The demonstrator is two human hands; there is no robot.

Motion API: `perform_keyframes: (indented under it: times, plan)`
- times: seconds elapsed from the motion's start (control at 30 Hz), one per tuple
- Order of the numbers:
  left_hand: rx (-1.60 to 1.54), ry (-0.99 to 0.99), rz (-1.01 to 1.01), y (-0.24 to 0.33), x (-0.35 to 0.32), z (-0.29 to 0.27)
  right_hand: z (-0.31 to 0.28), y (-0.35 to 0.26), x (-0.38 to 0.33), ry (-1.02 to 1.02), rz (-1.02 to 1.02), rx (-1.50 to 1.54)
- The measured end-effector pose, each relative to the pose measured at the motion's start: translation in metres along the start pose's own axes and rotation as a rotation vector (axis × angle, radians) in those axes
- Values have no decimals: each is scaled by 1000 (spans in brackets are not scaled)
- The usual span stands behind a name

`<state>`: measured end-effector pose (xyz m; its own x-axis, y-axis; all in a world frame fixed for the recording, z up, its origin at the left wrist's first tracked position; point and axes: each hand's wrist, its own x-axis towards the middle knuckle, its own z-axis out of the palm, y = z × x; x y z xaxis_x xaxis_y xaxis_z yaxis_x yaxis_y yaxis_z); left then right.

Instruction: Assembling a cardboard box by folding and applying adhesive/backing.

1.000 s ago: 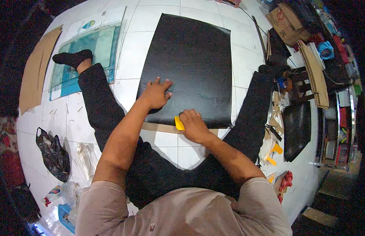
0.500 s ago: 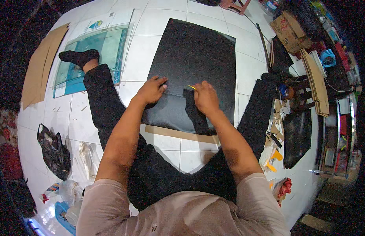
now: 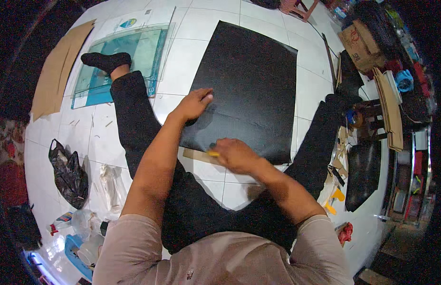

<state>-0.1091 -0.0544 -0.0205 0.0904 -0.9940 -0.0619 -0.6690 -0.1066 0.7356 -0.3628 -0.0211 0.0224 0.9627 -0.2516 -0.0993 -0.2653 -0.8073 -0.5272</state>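
A large black sheet [image 3: 251, 80] with a smooth, leathery look lies on the white tiled floor between my legs. My left hand [image 3: 196, 104] rests on its left part, fingers stretched out and pressing on the surface. Close to the sheet's near edge is my right hand [image 3: 237, 156], slightly blurred, closed round a slim yellow tool [image 3: 214, 153]. The tool's end points left; its exact kind is too small and smeared to make out. A brown cardboard strip [image 3: 196, 155] shows from under the near edge of the sheet.
Glass panes [image 3: 130, 50] lie under my left foot, beside a cardboard sheet [image 3: 63, 69]. A black plastic bag [image 3: 68, 178] is at left. On the right are folded cardboard [image 3: 388, 111], a black piece [image 3: 362, 175], yellow plastic tools [image 3: 335, 197] and a cardboard box [image 3: 360, 43].
My right hand has moved from the middle of the black sheet toward its near edge and left, with the yellow tool. The left hand stays on the sheet. The whole view has shifted slightly.
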Motion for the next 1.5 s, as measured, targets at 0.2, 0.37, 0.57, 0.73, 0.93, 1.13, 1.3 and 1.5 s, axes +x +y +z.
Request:
perform_keyframes:
  times: [0.2,0.37,0.57,0.73,0.93,1.13,1.3,1.5]
  plan:
    - [-529,43,-115,-26,16,-11,-17,61,61,428,367,-329]
    - [-777,-7,-277,-5,12,-26,45,8,64,390,130,-291]
    - [-846,-27,-302,-10,16,-33,29,-31,51,152,-197,-118]
    - [-882,1,-301,-20,21,-29,-8,30,110,455,105,-330]
    - [-892,-55,-318,-19,24,-29,32,15,112,335,212,-316]
    - [-882,-37,-350,-18,20,-31,36,-37,87,21,-168,-161]
    - [-792,35,-265,-21,20,-31,-2,4,119,300,141,-230]
    - [-878,62,-211,-17,30,-37,9,48,155,442,184,-459]
